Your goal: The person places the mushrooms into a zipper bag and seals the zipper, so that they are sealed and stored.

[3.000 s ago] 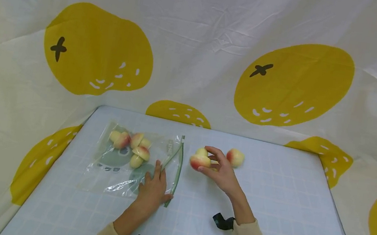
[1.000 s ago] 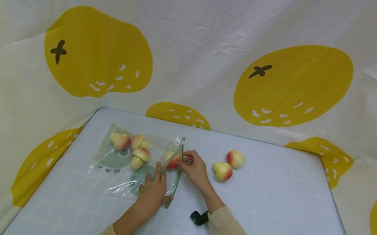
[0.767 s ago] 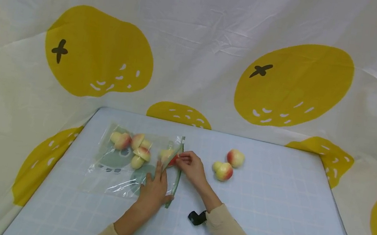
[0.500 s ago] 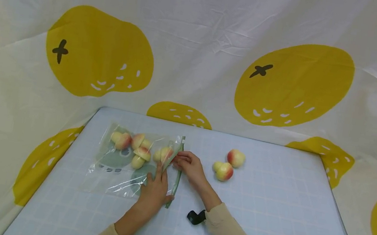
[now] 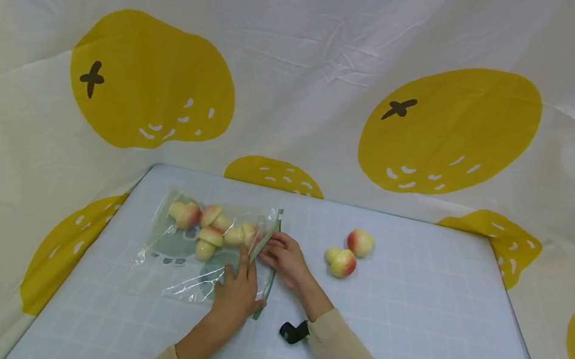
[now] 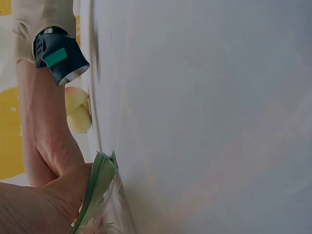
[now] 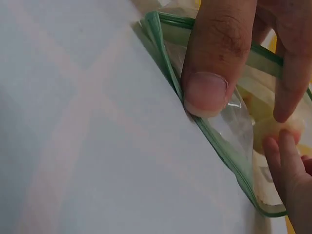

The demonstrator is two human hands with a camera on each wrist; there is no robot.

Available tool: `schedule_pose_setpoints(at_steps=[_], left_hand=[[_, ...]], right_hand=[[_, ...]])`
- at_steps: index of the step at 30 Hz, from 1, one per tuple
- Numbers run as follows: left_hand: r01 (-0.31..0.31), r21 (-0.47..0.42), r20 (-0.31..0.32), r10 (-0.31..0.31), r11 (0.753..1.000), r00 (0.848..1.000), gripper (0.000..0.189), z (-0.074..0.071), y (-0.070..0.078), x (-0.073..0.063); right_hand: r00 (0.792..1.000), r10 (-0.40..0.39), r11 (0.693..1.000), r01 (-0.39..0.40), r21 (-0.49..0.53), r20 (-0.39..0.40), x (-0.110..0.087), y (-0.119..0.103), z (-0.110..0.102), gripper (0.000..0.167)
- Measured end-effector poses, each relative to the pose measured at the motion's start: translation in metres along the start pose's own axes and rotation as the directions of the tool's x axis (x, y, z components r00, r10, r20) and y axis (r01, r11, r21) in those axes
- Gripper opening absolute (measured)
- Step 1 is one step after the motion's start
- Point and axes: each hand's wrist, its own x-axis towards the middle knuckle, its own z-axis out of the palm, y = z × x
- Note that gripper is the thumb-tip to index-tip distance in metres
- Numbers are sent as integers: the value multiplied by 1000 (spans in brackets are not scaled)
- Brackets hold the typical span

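The step in hand looks to be easing the nearest mushroom [image 5: 240,235] deeper into the bag [image 5: 169,276]; it lies just inside the mouth, past the green rim [image 6: 96,183]. A gentle fingertip push should serve, aimed to one side of the three others [image 5: 210,235] farther in, which may otherwise block its way. The left hand [image 5: 234,294] lies spread over the bag beside the mouth, its fingers straight and gripping no mushroom — best used lightly, to steady the plastic without pinning what must slide beneath it. The right hand [image 5: 289,262] reaches in at the mouth, thumb by the rim and parted from the fingers; in the right wrist view a fingertip seems to touch the mushroom, with no pinch on it. The two loose ones [image 5: 344,262] lie close together on the table [image 5: 436,335], well apart from the bag.
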Motion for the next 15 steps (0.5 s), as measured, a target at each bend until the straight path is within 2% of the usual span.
schedule_pose_setpoints(at_steps=[7,10,15], left_hand=[[1,-18,39,0,1000,999,102,1,3,1],[2,-13,33,-1,1000,999,103,1,3,1],[-8,-10,5,8,1000,1000,101,2,3,0]], right_hand=[[998,47,998,-48,50,38,11,2,5,38],[996,73,996,-75,55,43,15,2,5,40],[988,90,995,-95,33,123,21,5,7,42]])
